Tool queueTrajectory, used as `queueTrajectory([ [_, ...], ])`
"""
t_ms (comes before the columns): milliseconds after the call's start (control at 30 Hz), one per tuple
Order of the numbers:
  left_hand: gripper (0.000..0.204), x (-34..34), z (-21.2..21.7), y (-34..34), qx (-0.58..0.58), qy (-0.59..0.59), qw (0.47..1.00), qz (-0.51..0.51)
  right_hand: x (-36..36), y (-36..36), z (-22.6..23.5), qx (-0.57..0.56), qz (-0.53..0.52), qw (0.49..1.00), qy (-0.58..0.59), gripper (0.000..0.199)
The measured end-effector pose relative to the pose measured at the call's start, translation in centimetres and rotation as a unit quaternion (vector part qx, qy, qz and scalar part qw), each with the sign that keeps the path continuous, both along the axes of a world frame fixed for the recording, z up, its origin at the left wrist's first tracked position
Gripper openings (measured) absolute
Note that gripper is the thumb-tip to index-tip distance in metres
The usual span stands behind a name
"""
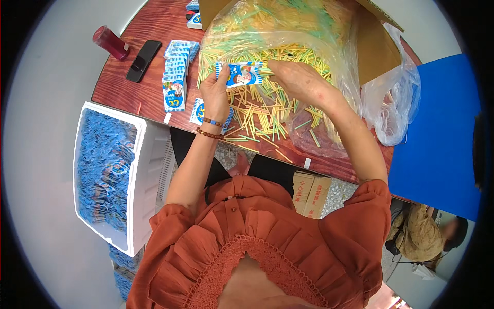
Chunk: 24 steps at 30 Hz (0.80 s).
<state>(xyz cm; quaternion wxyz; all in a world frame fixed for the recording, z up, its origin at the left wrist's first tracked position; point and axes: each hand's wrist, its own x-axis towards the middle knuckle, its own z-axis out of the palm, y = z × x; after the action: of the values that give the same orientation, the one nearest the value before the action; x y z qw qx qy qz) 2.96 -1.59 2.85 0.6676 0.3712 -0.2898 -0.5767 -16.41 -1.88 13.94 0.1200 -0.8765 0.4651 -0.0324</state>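
My left hand point(214, 97) pinches the left end of a small blue-and-white packet point(242, 75), held level above the table. At the packet's right end, my right hand point(302, 83) has its fingers closed on a few thin yellow-green sticks point(265, 70). Whether those sticks reach inside the packet, I cannot tell. Under both hands spreads a heap of short yellow and green sticks point(261, 112), spilling from a big clear plastic bag point(288, 40). Another packet point(197, 111) lies partly hidden beneath my left wrist. Further left, several matching packets point(175, 92) overlap in a row.
A black phone point(143, 61) and a red cup point(111, 44) occupy the table's left. A white foam box point(140, 170) full of blue packets stands beside it. An open carton point(381, 59), a crumpled clear bag point(393, 98) and a blue panel point(435, 139) are right. Another person point(424, 234) is lower right.
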Motion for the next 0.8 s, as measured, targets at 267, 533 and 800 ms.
queueTrajectory([
  [267, 0.019, -0.5, -0.6, 0.0, 0.035, 0.045, 0.998, 0.002, 1.4, -1.0, 0.7, -0.04, 0.04, 0.998, 0.041, 0.01],
  [533, 0.018, -0.9, -0.9, -0.1, 0.04, 0.084, 0.996, -0.005, 0.5, -3.1, -0.2, 0.029, 0.019, 0.997, -0.073, 0.026],
  [800, 0.018, -1.0, -1.3, -0.2, 0.052, 0.13, 0.99, -0.026, 1.8, -2.9, 2.4, 0.154, -0.064, 0.978, -0.128, 0.021],
])
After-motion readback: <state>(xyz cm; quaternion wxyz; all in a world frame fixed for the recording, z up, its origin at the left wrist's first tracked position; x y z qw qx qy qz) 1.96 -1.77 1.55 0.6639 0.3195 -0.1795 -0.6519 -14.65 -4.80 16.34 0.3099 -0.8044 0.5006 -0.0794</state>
